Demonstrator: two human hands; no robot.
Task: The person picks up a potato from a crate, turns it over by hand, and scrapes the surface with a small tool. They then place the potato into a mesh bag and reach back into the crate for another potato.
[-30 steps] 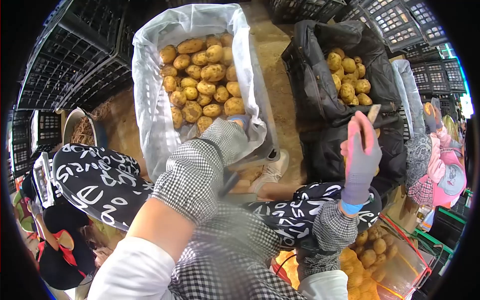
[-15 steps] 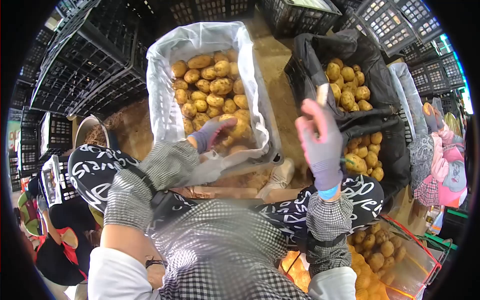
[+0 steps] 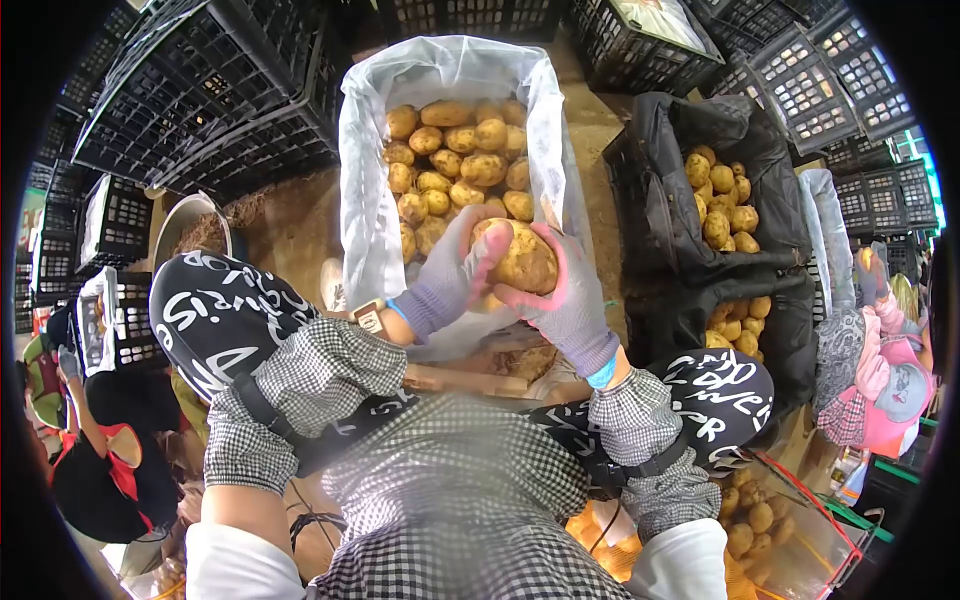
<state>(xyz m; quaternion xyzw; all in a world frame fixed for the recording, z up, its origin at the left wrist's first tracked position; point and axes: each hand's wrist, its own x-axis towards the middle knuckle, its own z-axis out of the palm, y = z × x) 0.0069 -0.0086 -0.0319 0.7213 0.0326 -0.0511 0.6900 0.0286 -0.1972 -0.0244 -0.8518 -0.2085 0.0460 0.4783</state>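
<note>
Both my hands, in grey gloves with pink fingers, are closed around one large yellow potato [image 3: 527, 262] with brown soil patches. My left hand [image 3: 445, 280] grips it from the left, thumb on top. From the right, my right hand [image 3: 572, 300] has its fingers under and beside the potato. A thin pale piece [image 3: 548, 213] sticks up by the right thumb, its kind unclear. The hands are over the near end of a crate with a white plastic liner [image 3: 362, 200], where several potatoes [image 3: 483, 170] lie in rows.
To the right stand two crates lined in black plastic [image 3: 635, 170], with potatoes inside. Black crates [image 3: 220, 110] are stacked at the left, near a bucket [image 3: 195, 222]. One person [image 3: 105, 440] is at the far left, another [image 3: 885, 370] at the far right.
My left hand has lifted a potato from the lined crate. My right hand, earlier raised at the right with a small pale piece, has come left onto the same potato. The view has shifted.
</note>
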